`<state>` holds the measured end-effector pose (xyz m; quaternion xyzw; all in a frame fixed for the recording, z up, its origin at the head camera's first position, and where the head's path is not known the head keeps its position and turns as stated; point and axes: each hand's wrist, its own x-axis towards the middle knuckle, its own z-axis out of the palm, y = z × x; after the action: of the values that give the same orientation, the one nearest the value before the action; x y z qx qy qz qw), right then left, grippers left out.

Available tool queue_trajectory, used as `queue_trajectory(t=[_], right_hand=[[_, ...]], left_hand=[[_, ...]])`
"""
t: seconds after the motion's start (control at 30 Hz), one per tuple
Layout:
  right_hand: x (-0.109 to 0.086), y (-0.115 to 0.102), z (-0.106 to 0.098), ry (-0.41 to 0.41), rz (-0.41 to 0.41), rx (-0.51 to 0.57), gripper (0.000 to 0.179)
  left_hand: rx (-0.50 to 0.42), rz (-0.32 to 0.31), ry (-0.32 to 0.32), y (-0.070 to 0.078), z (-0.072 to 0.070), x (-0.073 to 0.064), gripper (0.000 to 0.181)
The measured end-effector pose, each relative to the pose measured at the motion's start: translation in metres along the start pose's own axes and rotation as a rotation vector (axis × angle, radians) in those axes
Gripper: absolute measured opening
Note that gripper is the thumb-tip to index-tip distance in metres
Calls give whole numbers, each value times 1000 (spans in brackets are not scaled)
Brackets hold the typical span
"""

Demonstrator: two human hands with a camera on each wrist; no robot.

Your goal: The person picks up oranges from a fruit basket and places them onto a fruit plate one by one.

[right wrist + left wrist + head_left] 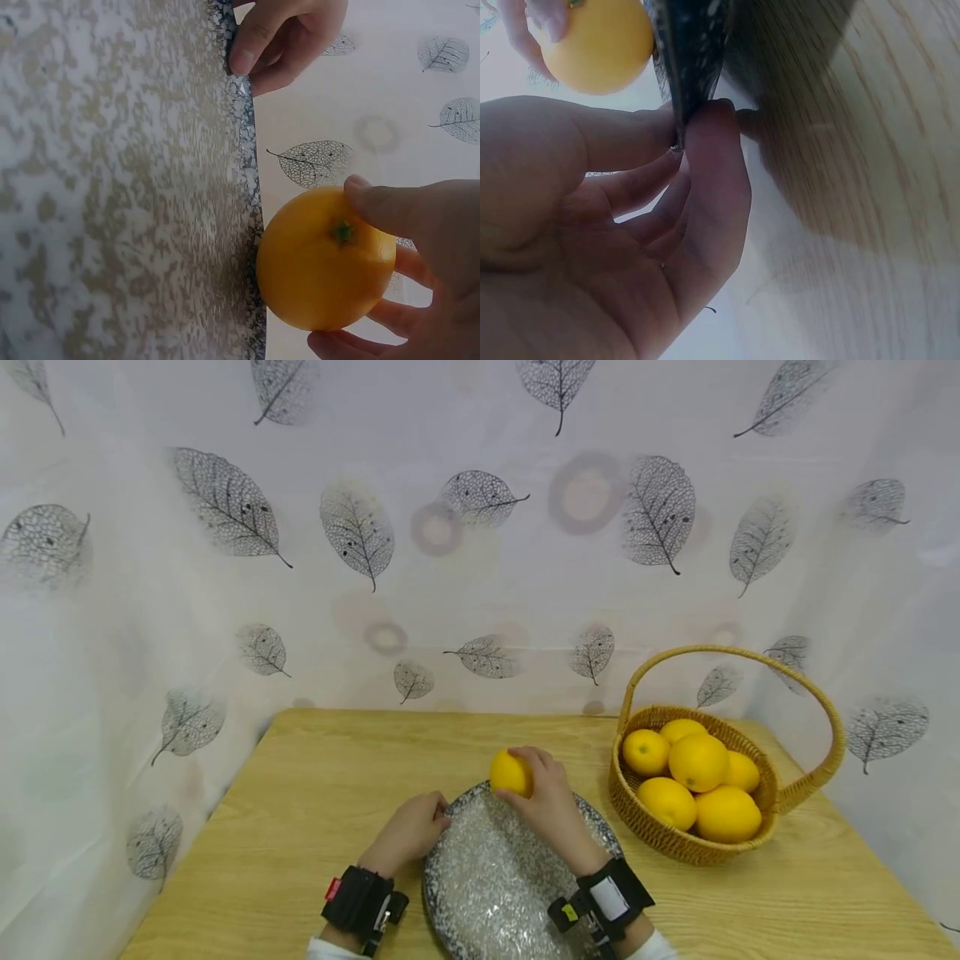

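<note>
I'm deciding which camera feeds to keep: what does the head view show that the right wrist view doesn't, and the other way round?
Only the head view: the wicker basket, the fruit in it, the wooden tabletop and the black wrist straps.
Only the right wrist view: the green stem end on the held fruit.
Both: that fruit in the right hand, the left hand at the edge of the speckled plate, and the leaf-print backdrop.

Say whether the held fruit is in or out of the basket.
Out: the right grip holds the yellow fruit near the speckled plate, apart from the basket.
</note>
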<state>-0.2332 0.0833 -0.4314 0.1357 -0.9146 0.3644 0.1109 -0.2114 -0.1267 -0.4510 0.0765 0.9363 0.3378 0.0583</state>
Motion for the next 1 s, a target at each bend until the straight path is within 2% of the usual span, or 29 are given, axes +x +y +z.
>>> queue_trajectory(t=[0.2,0.4,1.0], right_hand=[[-1,-3,-1,-59,33,-38,64],[-3,-3,-3,-101,50,-38,64],[-4,-2,-3,-114,50,-66,71]], left_hand=[[15,1,9,0,-2,2,19],[7,-13,-12,1,0,2,19],[-1,12,-8,2,-1,-1,16]])
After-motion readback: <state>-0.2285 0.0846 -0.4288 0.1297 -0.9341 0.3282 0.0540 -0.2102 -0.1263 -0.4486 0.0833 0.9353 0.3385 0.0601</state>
